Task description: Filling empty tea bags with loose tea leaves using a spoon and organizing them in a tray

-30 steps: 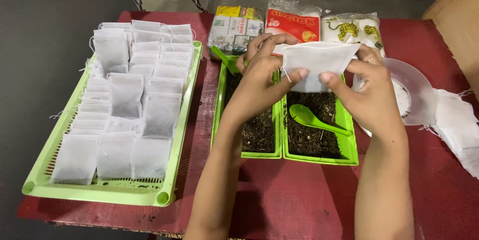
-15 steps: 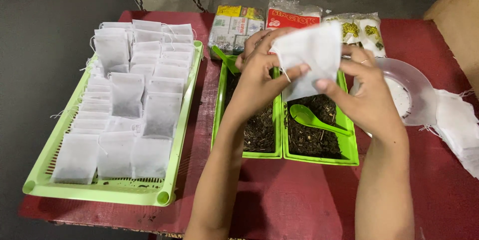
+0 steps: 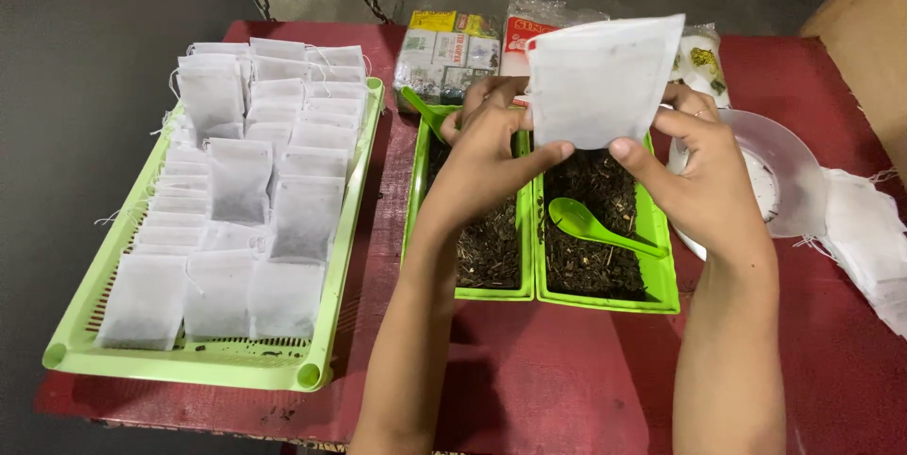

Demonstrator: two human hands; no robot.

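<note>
Both hands hold one white bag (image 3: 605, 77) up over the twin green trays. Left hand (image 3: 491, 148) pinches the bag's lower left edge, thumb tip pressed to the bottom corner and fingers curled behind it. Right hand (image 3: 704, 176) grips the lower right edge between thumb and fingers, the thumb in front. Held tilted, the bag has its upper right corner raised highest, and it hides part of the packets behind.

Below the hands sit two narrow green trays side by side, touching along their long walls: the left tray (image 3: 491, 292) and the right tray (image 3: 661, 299), both filled with dark, dry, shredded leaf. A green spoon (image 3: 590, 226) lies in the right tray, bowl to the left, handle pointing right. Another green handle (image 3: 420, 107) sticks out of the far end of the left tray.

At the left of the red tabletop (image 3: 567, 379) lies a big green basket (image 3: 208, 365) packed with rows of filled white bags (image 3: 241, 181), some upright, some leaning. Behind the trays lie printed packets (image 3: 449, 49). By the right hand stands a clear plastic tub (image 3: 789, 167), and just beyond it a loose pile of empty bags (image 3: 864, 238) with strings.
</note>
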